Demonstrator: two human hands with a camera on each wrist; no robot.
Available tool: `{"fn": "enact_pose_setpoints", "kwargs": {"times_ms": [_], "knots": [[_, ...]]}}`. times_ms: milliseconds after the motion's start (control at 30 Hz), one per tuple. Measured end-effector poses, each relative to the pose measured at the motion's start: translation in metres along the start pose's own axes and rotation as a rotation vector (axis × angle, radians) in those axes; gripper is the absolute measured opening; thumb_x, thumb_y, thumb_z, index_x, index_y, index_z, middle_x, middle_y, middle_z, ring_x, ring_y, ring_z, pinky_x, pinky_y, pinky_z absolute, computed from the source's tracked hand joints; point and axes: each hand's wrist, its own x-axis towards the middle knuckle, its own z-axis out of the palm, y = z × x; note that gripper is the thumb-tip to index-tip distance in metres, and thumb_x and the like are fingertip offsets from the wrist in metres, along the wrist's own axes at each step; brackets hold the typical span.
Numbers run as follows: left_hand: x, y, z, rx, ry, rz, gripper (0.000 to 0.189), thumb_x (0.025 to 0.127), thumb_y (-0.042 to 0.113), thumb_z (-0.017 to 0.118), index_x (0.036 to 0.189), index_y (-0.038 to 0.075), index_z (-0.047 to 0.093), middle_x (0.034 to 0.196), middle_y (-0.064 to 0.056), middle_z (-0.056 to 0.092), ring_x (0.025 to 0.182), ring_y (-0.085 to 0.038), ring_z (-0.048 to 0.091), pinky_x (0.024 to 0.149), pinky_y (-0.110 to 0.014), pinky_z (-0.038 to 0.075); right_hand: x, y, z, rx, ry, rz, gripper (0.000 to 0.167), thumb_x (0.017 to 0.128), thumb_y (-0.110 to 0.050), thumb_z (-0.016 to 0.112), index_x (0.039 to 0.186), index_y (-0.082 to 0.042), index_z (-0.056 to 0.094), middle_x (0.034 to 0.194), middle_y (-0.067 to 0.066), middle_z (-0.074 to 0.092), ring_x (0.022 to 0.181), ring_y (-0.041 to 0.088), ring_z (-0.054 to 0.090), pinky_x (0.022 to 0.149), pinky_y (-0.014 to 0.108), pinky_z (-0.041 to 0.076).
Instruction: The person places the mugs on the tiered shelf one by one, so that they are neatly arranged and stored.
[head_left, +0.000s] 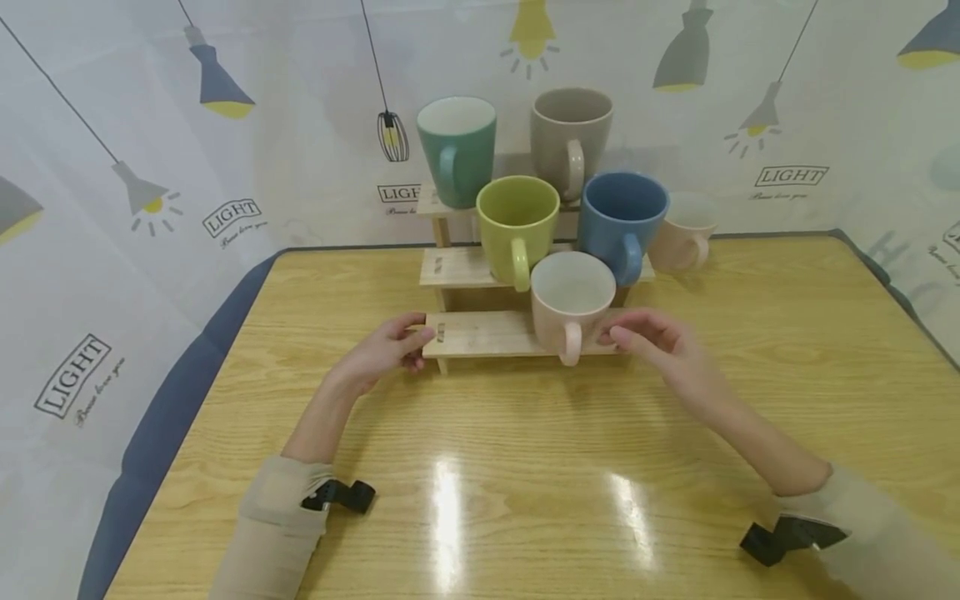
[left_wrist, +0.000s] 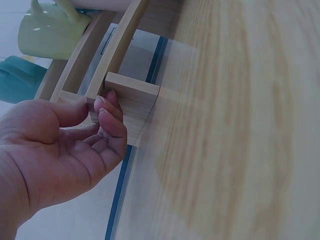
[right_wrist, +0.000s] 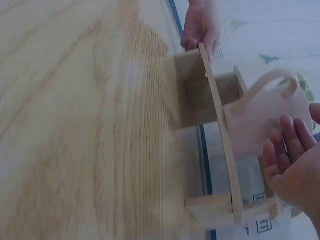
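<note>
A tiered wooden stand [head_left: 487, 336] holds several mugs. My left hand [head_left: 378, 352] grips the left end of its lowest shelf, thumb on the board and fingers curled at the end, as the left wrist view shows closely. On that shelf's right part stands a pale pink mug [head_left: 558, 323], handle toward me. Beside it is my right hand [head_left: 682, 360], fingers loosely bent with nothing held; whether a fingertip touches the mug I cannot tell. The middle shelf bears a yellow-green mug [head_left: 504, 225] and a blue mug [head_left: 611, 221]. A teal mug [head_left: 468, 150] and a grey-brown mug [head_left: 555, 150] top the stand.
Behind the stand's right side, another pale pink mug [head_left: 678, 242] sits on the wooden table [head_left: 525, 467]. A white cloth backdrop [head_left: 315, 108] printed with lamps rises at the table's back edge and sides. Each sleeve carries a black wrist mount.
</note>
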Motion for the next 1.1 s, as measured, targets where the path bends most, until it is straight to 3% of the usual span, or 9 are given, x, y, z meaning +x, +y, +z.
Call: {"fn": "enact_pose_setpoints", "kwargs": {"times_ms": [333, 567, 700, 867, 1000, 1100], "knots": [[-0.001, 0.002, -0.002, -0.001, 0.003, -0.003, 0.065, 0.11, 0.023, 0.047, 0.158, -0.006, 0.014, 0.1, -0.01, 0.052, 0.079, -0.016, 0.053, 0.076, -0.027, 0.05, 0.012, 0.024, -0.035, -0.088, 0.1, 0.043, 0.032, 0.108, -0.021, 0.051, 0.113, 0.008, 0.065, 0.097, 0.0, 0.073, 0.094, 0.012, 0.066, 0.086, 0.021, 0.051], [-0.001, 0.002, -0.002, 0.006, 0.006, 0.001, 0.065, 0.11, 0.023, 0.047, 0.158, -0.006, 0.015, 0.102, -0.012, 0.052, 0.08, -0.016, 0.053, 0.076, -0.027, 0.05, 0.028, 0.041, -0.073, -0.17, 0.336, 0.076, 0.034, 0.108, -0.023, 0.051, 0.112, 0.007, 0.065, 0.089, -0.011, 0.072, 0.088, 0.008, 0.066, 0.081, 0.019, 0.051], [0.0, 0.002, -0.002, 0.008, 0.002, 0.008, 0.065, 0.109, 0.022, 0.048, 0.158, -0.006, 0.015, 0.1, -0.011, 0.053, 0.08, -0.016, 0.054, 0.076, -0.027, 0.051, 0.034, 0.049, -0.097, -0.224, 0.45, 0.184, 0.032, 0.107, -0.027, 0.051, 0.119, 0.0, 0.063, 0.091, -0.02, 0.068, 0.092, 0.006, 0.061, 0.083, 0.019, 0.047], [0.0, 0.003, -0.001, 0.004, 0.004, 0.011, 0.062, 0.11, 0.021, 0.047, 0.157, -0.006, 0.019, 0.097, -0.01, 0.054, 0.078, -0.016, 0.054, 0.074, -0.026, 0.05, 0.041, 0.056, -0.118, -0.168, 0.573, 0.295, 0.017, 0.104, -0.024, 0.056, 0.116, -0.014, 0.061, 0.097, -0.018, 0.061, 0.092, 0.004, 0.056, 0.084, 0.018, 0.044], [0.0, 0.002, 0.0, -0.004, 0.008, 0.003, 0.062, 0.11, 0.021, 0.047, 0.157, -0.006, 0.018, 0.1, -0.01, 0.053, 0.078, -0.015, 0.054, 0.073, -0.025, 0.05, 0.046, 0.061, -0.128, -0.176, 0.574, 0.341, 0.015, 0.104, -0.029, 0.057, 0.116, -0.022, 0.058, 0.103, -0.017, 0.057, 0.094, 0.0, 0.055, 0.085, 0.015, 0.045], [0.0, 0.001, 0.0, -0.012, 0.008, -0.003, 0.063, 0.11, 0.021, 0.047, 0.158, -0.006, 0.017, 0.102, -0.01, 0.053, 0.078, -0.015, 0.054, 0.073, -0.024, 0.049, 0.049, 0.065, -0.132, -0.124, 0.54, 0.315, 0.014, 0.103, -0.026, 0.059, 0.115, -0.019, 0.06, 0.1, -0.016, 0.061, 0.091, 0.0, 0.059, 0.08, 0.012, 0.048]]}}
